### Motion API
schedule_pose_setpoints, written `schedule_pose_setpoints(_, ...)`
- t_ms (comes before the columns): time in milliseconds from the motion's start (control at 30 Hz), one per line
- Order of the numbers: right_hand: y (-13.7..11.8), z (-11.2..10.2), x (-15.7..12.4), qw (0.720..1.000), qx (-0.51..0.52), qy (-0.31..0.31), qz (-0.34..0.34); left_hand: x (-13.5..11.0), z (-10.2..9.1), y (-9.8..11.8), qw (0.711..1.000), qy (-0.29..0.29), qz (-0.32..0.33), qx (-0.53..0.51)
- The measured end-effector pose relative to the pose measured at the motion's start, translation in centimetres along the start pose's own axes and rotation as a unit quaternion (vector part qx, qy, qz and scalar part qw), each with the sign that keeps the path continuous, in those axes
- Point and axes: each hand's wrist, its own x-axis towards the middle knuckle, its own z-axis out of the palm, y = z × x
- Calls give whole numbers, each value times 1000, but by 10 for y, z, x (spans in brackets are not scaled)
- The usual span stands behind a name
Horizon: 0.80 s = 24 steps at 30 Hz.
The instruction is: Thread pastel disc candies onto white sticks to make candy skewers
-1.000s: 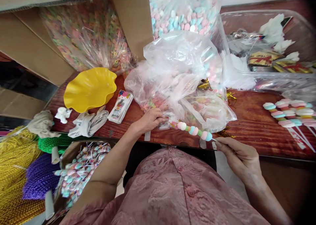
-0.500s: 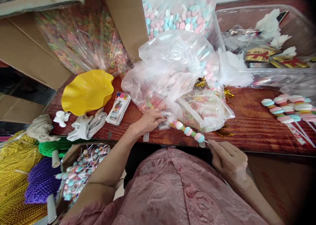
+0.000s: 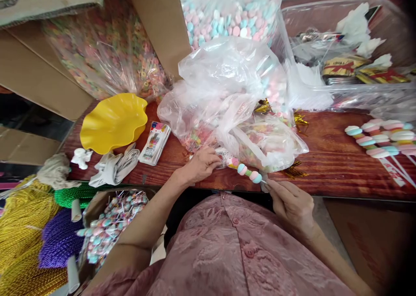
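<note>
My right hand [image 3: 290,198] pinches the thin white stick of a candy skewer [image 3: 249,173], threaded with pink, blue, white and green sweets. The skewer's far end is inside a printed clear wrapper [image 3: 231,161]. My left hand [image 3: 204,162] is closed on the wrapper's other end at the table's front edge, its fingertips pressed together. Just beyond the wrapper lie crumpled plastic bags [image 3: 224,109] of pastel sweets. A stack of printed wrappers [image 3: 155,143] rests to the left of my left hand.
A yellow wavy bowl [image 3: 113,122] and a bundled pale cloth [image 3: 115,166] stand left. Finished skewers [image 3: 378,138] lie at the right, below a clear plastic bin [image 3: 341,88]. A box of wrapped skewers [image 3: 110,222] sits below the table beside coloured cord bundles [image 3: 60,237].
My right hand has moved left, pushing the skewer deeper into the wrapper, so fewer sweets show outside it. My left hand has shifted slightly toward the right.
</note>
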Motion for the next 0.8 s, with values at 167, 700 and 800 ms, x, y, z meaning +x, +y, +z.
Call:
schedule_pose_setpoints(167, 6, -3, 11, 993, 111, -9, 43, -3, 3, -1, 998, 55, 32, -2)
schedule_pose_setpoints(700, -7, 0, 38, 995, 48, -52, -76, 1, 11, 16, 998, -15, 27, 54)
schedule_pose_setpoints(800, -8, -1, 50, 993, 50, -47, -96, -2, 10, 20, 996, -29, 27, 75)
